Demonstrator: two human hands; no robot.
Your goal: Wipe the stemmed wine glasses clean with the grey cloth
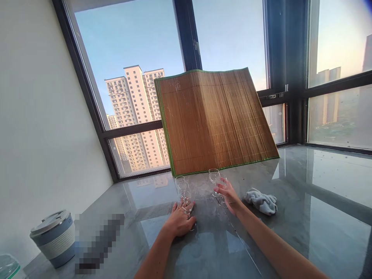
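Note:
Small clear stemmed wine glasses stand in two short rows on the grey glossy surface. My left hand (180, 221) is low at the nearest wine glass (186, 195) of the left row, its fingers around the stem and foot. Behind that glass, more rims of the left row (180, 179) overlap. My right hand (229, 195) grips a wine glass (221, 181) by its bowl, fingers curled round the side. Just beyond it another wine glass (214, 175) stands upright. Whether the gripped glass's foot touches the surface is hard to tell.
A crumpled grey cloth (263, 201) lies right of my right hand. A folded bamboo mat (215, 124) with green edging leans against the windows behind the glasses. At the left stand a lidded blue cup (56, 240), a blurred-out dark item (100, 242) and part of a clear container (8, 267).

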